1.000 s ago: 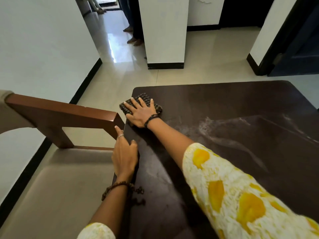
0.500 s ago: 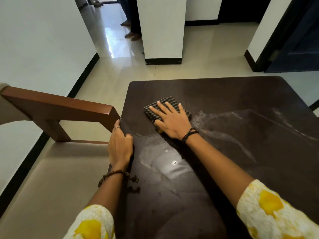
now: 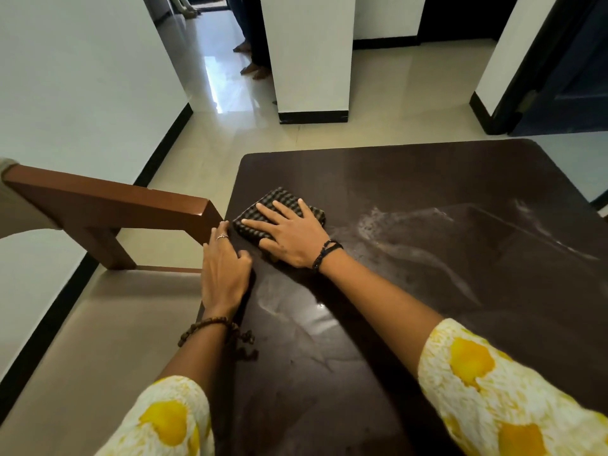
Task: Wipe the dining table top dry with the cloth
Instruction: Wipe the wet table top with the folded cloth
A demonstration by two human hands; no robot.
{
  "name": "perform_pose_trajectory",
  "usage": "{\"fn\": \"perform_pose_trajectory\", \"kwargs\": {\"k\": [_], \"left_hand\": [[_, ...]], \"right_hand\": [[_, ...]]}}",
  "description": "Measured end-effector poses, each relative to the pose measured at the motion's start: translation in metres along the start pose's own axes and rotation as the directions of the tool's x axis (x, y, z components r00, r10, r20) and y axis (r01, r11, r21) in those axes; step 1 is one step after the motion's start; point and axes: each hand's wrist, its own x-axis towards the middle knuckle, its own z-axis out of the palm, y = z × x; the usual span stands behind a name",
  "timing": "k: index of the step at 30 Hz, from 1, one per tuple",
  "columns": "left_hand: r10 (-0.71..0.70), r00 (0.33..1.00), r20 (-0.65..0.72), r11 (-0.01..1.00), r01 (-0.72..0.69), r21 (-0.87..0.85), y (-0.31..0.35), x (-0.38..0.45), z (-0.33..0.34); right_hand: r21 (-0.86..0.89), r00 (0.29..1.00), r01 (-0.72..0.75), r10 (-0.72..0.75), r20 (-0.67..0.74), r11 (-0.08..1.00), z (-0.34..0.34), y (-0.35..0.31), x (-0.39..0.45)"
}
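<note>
Head view, looking down: the cloth (image 3: 279, 209) lies on the dark brown dining table (image 3: 427, 179) near its far left corner, flat beneath the right hand (image 3: 289, 233). That hand presses on it with fingers straight and spread, palm down, gripping nothing; the cloth's far edge and left corner show beyond the fingertips. The left hand (image 3: 223, 269) rests just beside it at the table's left edge, fingers loosely bent over the rim, thumb on the top, close to the cloth's near left corner but not touching it. The cloth is folded into a small thick pad, woven in a dark and pale check. Wet streaks (image 3: 424, 255) shine on the table to the right of the cloth, and a glossy patch (image 3: 306, 317) lies between the two forearms. A ring sits on one left finger, a beaded bracelet (image 3: 210, 327) on the left wrist and dark cords (image 3: 325, 253) on the right. A brown wooden chair back (image 3: 108, 205) stands against the table's left edge, its end touching the left fingertips.
</note>
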Motion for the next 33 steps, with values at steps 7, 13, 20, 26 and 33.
{"fn": "perform_pose_trajectory", "kwargs": {"k": [7, 13, 20, 26, 33], "left_hand": [[0.240, 0.962, 0.133, 0.963, -0.253, 0.088, 0.006, -0.002, 0.002], [0.240, 0.961, 0.134, 0.965, -0.251, 0.070, 0.005, 0.002, 0.005], [0.231, 0.961, 0.149, 0.967, -0.244, 0.074, 0.001, 0.004, 0.005], [0.220, 0.965, 0.145, 0.966, -0.236, 0.104, 0.005, 0.000, 0.002], [0.244, 0.959, 0.145, 0.958, -0.261, 0.119, 0.001, 0.003, 0.004]], "right_hand": [[0.049, 0.930, -0.367, 0.368, -0.012, 0.929, -0.012, 0.100, -0.078], [0.116, 0.696, -0.714, 0.718, 0.006, 0.691, -0.013, 0.127, -0.110], [0.101, 0.832, -0.546, 0.552, -0.051, 0.832, -0.002, 0.028, -0.055], [0.045, 0.911, -0.408, 0.410, -0.049, 0.912, 0.000, 0.038, -0.072], [0.111, 0.721, -0.690, 0.692, 0.028, 0.715, -0.013, 0.150, -0.160]]}}
